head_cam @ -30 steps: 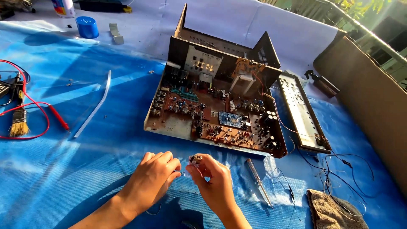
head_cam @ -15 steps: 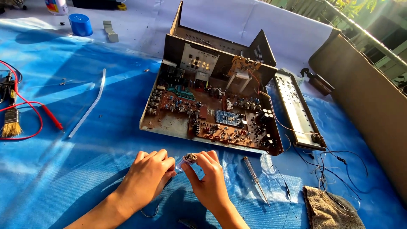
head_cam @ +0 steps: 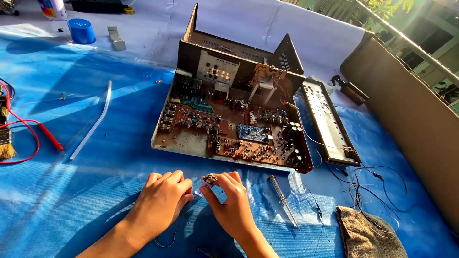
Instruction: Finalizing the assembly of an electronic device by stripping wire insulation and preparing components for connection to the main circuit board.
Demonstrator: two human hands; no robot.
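Note:
My left hand (head_cam: 162,200) and my right hand (head_cam: 232,203) meet low in the middle of the view, over the blue sheet (head_cam: 95,191). Between the fingertips of both hands sits a small metal electronic part (head_cam: 208,180). Just beyond the hands lies an opened electronics chassis (head_cam: 229,124) with a brown circuit board full of components. A screwdriver with a clear handle (head_cam: 283,198) rests on the sheet right of my right hand.
A detached front panel (head_cam: 330,122) lies right of the chassis, with loose black wires (head_cam: 368,186) and a brown rag (head_cam: 368,234) nearby. At left are a red probe lead (head_cam: 33,138), a brush (head_cam: 5,143), a white strip (head_cam: 93,122) and a blue cap (head_cam: 81,31). A brown cover (head_cam: 411,114) lies at right.
The view has shifted a little, so the chassis sits slightly left and lower. Both hands stay together on the small part, with only small finger movements.

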